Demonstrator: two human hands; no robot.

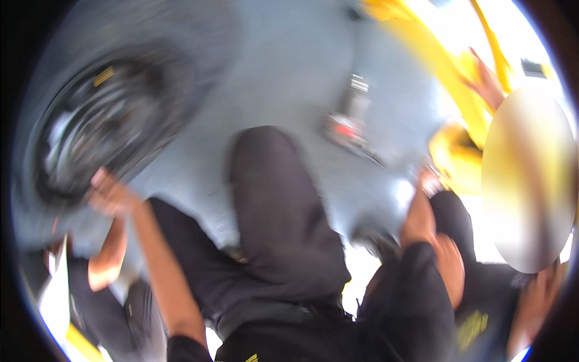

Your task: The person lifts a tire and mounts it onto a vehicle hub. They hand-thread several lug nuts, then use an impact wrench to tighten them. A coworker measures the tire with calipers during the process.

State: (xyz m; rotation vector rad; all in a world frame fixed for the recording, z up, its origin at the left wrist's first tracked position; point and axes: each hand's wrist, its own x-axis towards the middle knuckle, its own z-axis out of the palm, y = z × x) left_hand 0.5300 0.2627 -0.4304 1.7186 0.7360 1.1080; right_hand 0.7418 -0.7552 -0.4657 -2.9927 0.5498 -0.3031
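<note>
My left hand (111, 196) is at the lower edge of a wheel (96, 130) with a black tyre and a dark rim that carries a small yellow label. Motion smears its fingers, and whether they touch the tyre cannot be made out. My right hand (429, 180) is stretched forward at the right, close to a yellow piece of equipment (461, 160). Blur and glare hide its fingers and anything in them. Between my hands, a grey and red power tool (347, 127) lies on the blue-grey floor (271, 72).
A yellow frame (446, 78) slants across the upper right. Another person's hand (485, 81) reaches up beside it. More people crouch close by: a bent arm (108, 259) at lower left, another arm (449, 265) beside my right arm. My raised knee (265, 157) juts up centrally.
</note>
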